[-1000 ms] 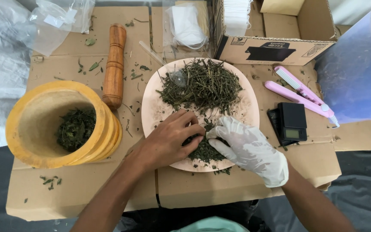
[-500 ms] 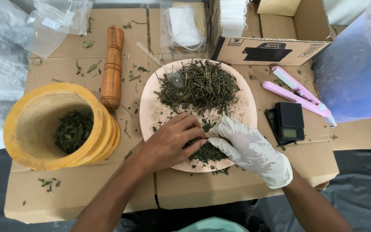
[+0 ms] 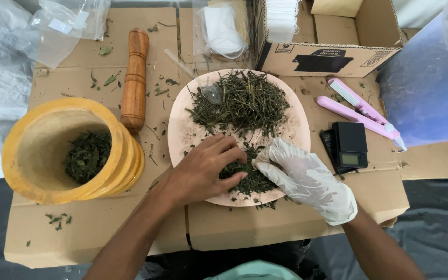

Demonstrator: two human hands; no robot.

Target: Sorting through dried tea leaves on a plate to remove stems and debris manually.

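At the far edge of the cardboard sheet (image 3: 105, 233) stands an open brown box (image 3: 333, 49) with a black rectangular label, and clear plastic bags (image 3: 219, 31) lie left of it. On the pink plate (image 3: 182, 129), at the near edge, both hands curl palm-down over a small heap of dried herbs (image 3: 250, 179): the bare left hand (image 3: 203, 168) pinches into it, and the gloved right hand (image 3: 307, 179) has its half-closed fingertips touching it.

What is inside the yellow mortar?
The yellow mortar holds a small heap of dark green crushed leaves at its bottom. The near wall hides part of the floor; whatever lies beneath the leaves is covered.
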